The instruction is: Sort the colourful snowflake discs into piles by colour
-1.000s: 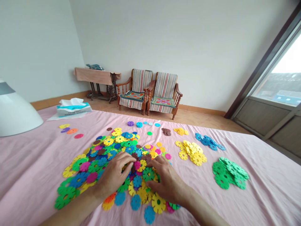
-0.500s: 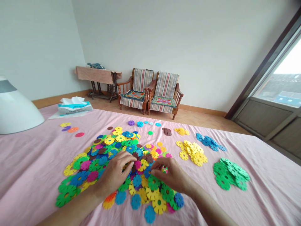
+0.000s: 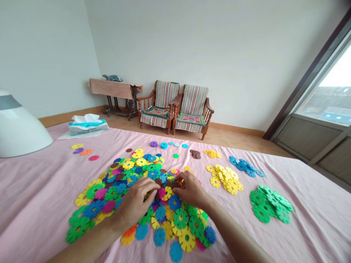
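A large heap of plastic snowflake discs (image 3: 120, 188) in mixed colours lies on the pink cloth in front of me. My left hand (image 3: 137, 201) rests over the middle of the heap, its fingers curled towards the thumb. Whatever lies inside that grip is hidden; dark brown discs show at its fingertips. Close to its right, my right hand (image 3: 193, 188) has thumb and forefinger closing round a brown snowflake disc (image 3: 171, 184) in the heap, and its other fingers are bent. Below both hands lie yellow, green and blue discs, including a green disc (image 3: 181, 218).
To the right lie separate piles: yellow discs (image 3: 225, 178), blue discs (image 3: 242, 165), green discs (image 3: 270, 204) and small brown discs (image 3: 195, 154). At the left stand a tissue box (image 3: 89, 127) and a white cone-shaped object (image 3: 23, 129). Two wooden armchairs (image 3: 191, 106) stand beyond the table.
My right hand has moved up and left, from over a blue disc to the brown disc. My left hand stays nearly in place over the heap.
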Demonstrator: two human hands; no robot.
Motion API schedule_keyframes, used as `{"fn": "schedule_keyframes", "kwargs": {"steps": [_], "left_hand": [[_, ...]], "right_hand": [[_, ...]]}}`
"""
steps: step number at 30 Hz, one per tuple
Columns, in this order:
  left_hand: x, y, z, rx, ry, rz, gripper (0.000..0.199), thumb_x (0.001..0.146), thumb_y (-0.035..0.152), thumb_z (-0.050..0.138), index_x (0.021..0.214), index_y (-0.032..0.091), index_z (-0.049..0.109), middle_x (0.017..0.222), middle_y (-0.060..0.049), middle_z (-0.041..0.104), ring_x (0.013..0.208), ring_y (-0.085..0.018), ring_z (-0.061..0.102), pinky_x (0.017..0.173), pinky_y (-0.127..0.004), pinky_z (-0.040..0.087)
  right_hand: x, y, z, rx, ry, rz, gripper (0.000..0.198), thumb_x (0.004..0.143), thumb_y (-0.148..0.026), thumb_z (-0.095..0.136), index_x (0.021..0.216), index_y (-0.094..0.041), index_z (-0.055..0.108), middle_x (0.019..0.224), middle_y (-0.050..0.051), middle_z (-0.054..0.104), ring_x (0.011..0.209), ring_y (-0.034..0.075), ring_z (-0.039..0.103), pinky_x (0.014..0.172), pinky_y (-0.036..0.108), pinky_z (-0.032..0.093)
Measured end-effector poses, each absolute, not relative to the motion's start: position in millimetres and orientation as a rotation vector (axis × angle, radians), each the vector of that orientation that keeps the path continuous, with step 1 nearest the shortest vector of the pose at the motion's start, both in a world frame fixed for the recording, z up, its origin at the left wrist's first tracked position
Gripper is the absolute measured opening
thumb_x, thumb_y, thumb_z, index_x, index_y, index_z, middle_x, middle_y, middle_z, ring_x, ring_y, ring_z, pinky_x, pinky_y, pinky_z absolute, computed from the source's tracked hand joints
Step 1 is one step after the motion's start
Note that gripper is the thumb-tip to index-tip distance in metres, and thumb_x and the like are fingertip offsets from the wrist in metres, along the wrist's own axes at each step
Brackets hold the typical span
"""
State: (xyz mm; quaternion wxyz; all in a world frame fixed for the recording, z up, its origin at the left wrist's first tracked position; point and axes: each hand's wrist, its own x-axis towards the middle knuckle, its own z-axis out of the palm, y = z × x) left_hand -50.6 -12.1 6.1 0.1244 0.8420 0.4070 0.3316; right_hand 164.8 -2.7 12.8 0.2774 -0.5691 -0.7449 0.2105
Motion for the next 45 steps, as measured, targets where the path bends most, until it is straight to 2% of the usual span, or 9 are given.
{"fn": "schedule_keyframes", "kwargs": {"steps": [3, 8, 13, 19, 24, 29, 33, 39, 45], "left_hand": [[-50.5, -12.4, 6.5, 2.452, 1.184, 0.971, 0.016, 0.089, 0.017, 0.048, 0.090, 0.022, 0.064, 0.088, -0.003, 0.063, 0.089, -0.017, 0.057, 0.080, -0.030, 0.046], [-50.0, -13.3, 8.2, 2.457, 1.188, 0.961, 0.016, 0.089, 0.018, 0.048, 0.090, 0.022, 0.064, 0.088, -0.003, 0.063, 0.089, -0.017, 0.057, 0.080, -0.030, 0.046], [-50.0, -12.6, 7.9, 2.461, 1.193, 0.949, 0.016, 0.089, 0.018, 0.048, 0.090, 0.022, 0.064, 0.088, -0.003, 0.064, 0.088, -0.017, 0.058, 0.080, -0.031, 0.046], [-50.0, -13.9, 9.2, 2.464, 1.198, 0.968, 0.017, 0.089, 0.020, 0.047, 0.090, 0.021, 0.064, 0.088, -0.004, 0.064, 0.088, -0.018, 0.058, 0.079, -0.031, 0.047], [-49.5, -14.1, 10.3, 2.466, 1.195, 0.964, 0.017, 0.089, 0.019, 0.048, 0.089, 0.022, 0.064, 0.087, -0.003, 0.064, 0.088, -0.018, 0.059, 0.079, -0.031, 0.047], [-49.9, -13.4, 9.9, 2.460, 1.192, 0.965, 0.016, 0.089, 0.019, 0.048, 0.089, 0.022, 0.064, 0.087, -0.002, 0.064, 0.088, -0.017, 0.058, 0.079, -0.031, 0.047], [-50.5, -13.5, 9.4, 2.453, 1.191, 0.960, 0.016, 0.089, 0.019, 0.049, 0.090, 0.022, 0.064, 0.088, -0.002, 0.064, 0.089, -0.017, 0.058, 0.080, -0.030, 0.046], [-50.0, -13.3, 7.3, 2.454, 1.185, 0.960, 0.016, 0.089, 0.018, 0.048, 0.090, 0.022, 0.064, 0.088, -0.003, 0.064, 0.088, -0.017, 0.058, 0.080, -0.031, 0.046], [-50.0, -14.8, 8.9, 2.454, 1.192, 0.974, 0.017, 0.089, 0.018, 0.048, 0.089, 0.022, 0.065, 0.087, -0.003, 0.064, 0.087, -0.018, 0.058, 0.078, -0.032, 0.047]], "right_hand": [[165.9, -2.7, 12.6, -1.499, -1.898, 0.658, 0.020, 0.064, -0.014, 0.065, 0.082, -0.017, 0.060, 0.081, 0.001, 0.060, 0.075, 0.015, 0.054, 0.068, 0.026, 0.041], [174.4, 0.1, 10.3, -1.429, -1.777, 0.837, 0.008, 0.067, -0.011, 0.057, 0.069, -0.018, 0.057, 0.064, -0.003, 0.059, 0.061, 0.011, 0.054, 0.058, 0.021, 0.040], [183.3, 6.5, 2.2, -1.480, -1.723, 0.809, 0.005, 0.070, -0.015, 0.056, 0.072, -0.016, 0.060, 0.062, -0.002, 0.060, 0.058, 0.011, 0.054, 0.053, 0.021, 0.040], [174.7, 5.7, -6.4, -1.506, -1.737, 0.740, 0.028, 0.070, -0.017, 0.059, 0.097, -0.017, 0.066, 0.071, 0.001, 0.064, 0.065, 0.014, 0.058, 0.060, 0.023, 0.043], [170.9, 2.4, -3.4, -1.489, -1.790, 0.677, 0.022, 0.066, -0.010, 0.056, 0.082, -0.020, 0.066, 0.074, 0.000, 0.064, 0.068, 0.014, 0.057, 0.063, 0.023, 0.041], [171.5, 3.1, -5.5, -1.509, -1.763, 0.651, 0.014, 0.064, -0.011, 0.058, 0.076, -0.019, 0.060, 0.061, -0.004, 0.055, 0.059, 0.011, 0.051, 0.054, 0.020, 0.035], [178.8, 6.0, -3.3, -1.496, -1.747, 0.687, 0.003, 0.066, -0.017, 0.061, 0.066, -0.018, 0.058, 0.057, -0.005, 0.054, 0.055, 0.010, 0.049, 0.050, 0.019, 0.033], [220.0, 43.7, 7.1, -1.551, -1.595, 0.641, 0.008, 0.068, -0.025, 0.063, 0.067, -0.017, 0.061, 0.054, -0.003, 0.058, 0.050, 0.010, 0.052, 0.047, 0.020, 0.035], [250.8, 103.3, -4.1, -1.759, -1.354, 0.499, 0.015, 0.078, -0.025, 0.061, 0.070, -0.012, 0.062, 0.060, 0.002, 0.062, 0.056, 0.012, 0.058, 0.052, 0.023, 0.043]]}}
